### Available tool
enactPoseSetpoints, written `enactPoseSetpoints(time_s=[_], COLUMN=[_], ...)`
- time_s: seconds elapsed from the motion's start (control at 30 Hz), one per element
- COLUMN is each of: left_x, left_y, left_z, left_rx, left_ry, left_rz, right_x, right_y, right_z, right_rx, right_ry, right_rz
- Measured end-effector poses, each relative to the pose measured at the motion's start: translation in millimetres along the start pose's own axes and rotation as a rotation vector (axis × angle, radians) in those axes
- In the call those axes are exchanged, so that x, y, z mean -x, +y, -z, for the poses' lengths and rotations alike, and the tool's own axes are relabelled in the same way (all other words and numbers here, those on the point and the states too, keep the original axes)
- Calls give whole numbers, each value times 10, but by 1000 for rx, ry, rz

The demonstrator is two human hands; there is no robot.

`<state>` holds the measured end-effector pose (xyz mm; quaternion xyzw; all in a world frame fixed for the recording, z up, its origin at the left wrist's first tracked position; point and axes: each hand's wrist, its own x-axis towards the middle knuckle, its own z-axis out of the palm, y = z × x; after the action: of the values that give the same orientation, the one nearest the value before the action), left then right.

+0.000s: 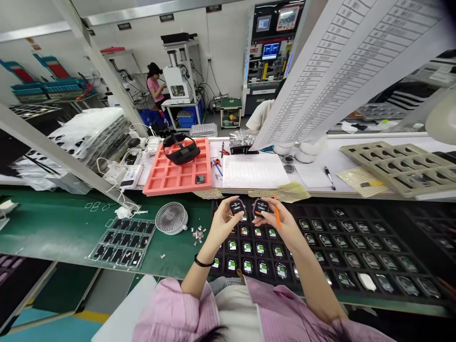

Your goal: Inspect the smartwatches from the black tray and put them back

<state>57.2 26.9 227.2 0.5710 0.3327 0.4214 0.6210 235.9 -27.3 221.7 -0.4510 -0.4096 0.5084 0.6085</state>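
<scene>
My left hand (pixel 224 218) is closed round a small square smartwatch (pixel 237 206) with a dark, lit screen. A second smartwatch (pixel 261 205), also showing a lit screen, is pinched in my right hand (pixel 280 221). An orange stick-like tool (pixel 277 213) is tucked between the fingers of that same hand; its exact kind is hard to make out. Both watches are held up side by side, a little apart, above a black tray (pixel 252 280) whose compartments hold several watches with green and white screens.
Another black tray (pixel 359 221) of watches lies to the right. A small white fan (pixel 171 217), scattered small parts (pixel 198 234) and a clear tray (pixel 123 241) are on the green bench at left. A pink tray (pixel 160 183) with a headset stands behind. Hanging label sheets (pixel 313 80) block the upper right.
</scene>
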Motion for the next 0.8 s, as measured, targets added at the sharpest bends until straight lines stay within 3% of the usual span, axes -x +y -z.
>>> enactPoseSetpoints(time_s=[0.23, 0.63, 0.8], left_x=[-22, -49, -42], left_y=[-6, -29, -6], left_z=[5, -1, 14], left_rx=[-26, -48, -51], left_ry=[7, -73, -81], left_rz=[31, 31, 56], right_x=[32, 139, 174], right_y=[9, 77, 121], right_z=[-18, -90, -107], right_rx=[-37, 13, 16], right_ry=[-25, 106, 89], right_rz=[-24, -17, -10])
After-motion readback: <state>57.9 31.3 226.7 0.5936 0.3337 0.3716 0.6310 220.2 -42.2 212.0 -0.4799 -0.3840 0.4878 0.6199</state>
